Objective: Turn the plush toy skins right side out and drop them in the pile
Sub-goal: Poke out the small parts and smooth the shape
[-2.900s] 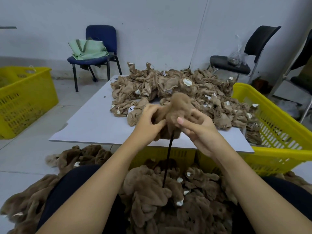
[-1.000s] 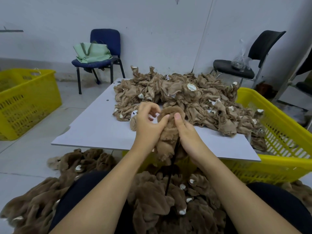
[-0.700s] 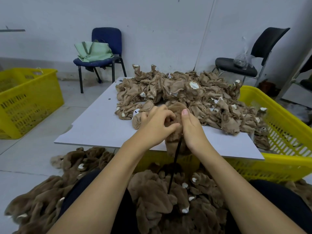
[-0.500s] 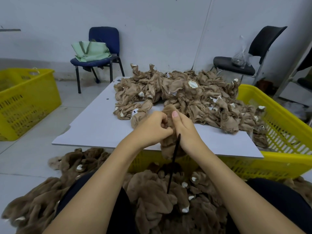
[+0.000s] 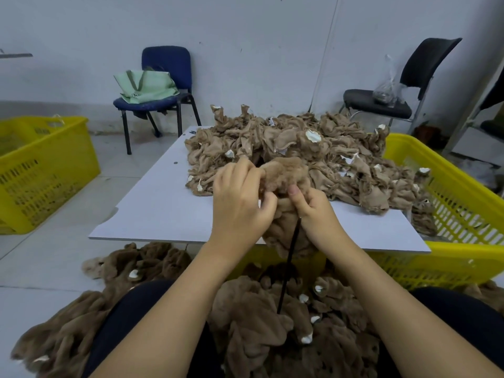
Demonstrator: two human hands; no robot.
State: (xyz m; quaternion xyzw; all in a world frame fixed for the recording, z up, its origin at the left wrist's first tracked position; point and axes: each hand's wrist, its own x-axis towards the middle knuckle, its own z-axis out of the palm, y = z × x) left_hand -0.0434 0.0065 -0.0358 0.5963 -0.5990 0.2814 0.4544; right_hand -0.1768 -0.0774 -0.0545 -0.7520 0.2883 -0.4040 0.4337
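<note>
I hold one brown plush skin (image 5: 283,173) above the near edge of the white table (image 5: 163,208). My left hand (image 5: 240,203) grips its left side with curled fingers. My right hand (image 5: 313,211) pinches the skin from the right, thumb up against the fur. A thin black stick (image 5: 289,266) runs from under the skin down towards my lap. The heap of inside-out tan skins (image 5: 313,156) covers the far half of the table. The furry pile of turned skins (image 5: 272,331) lies on the floor between my knees.
A yellow crate (image 5: 450,214) stands under and to the right of the table, another yellow crate (image 5: 41,170) on the left floor. A blue chair (image 5: 161,85) with a green bag and a black chair (image 5: 403,88) stand by the wall. More furry skins (image 5: 62,342) lie at the lower left.
Both hands have kept working the same skin on the stick. A furry lobe has come up above my fingers, and my hands have shifted slightly on the skin.
</note>
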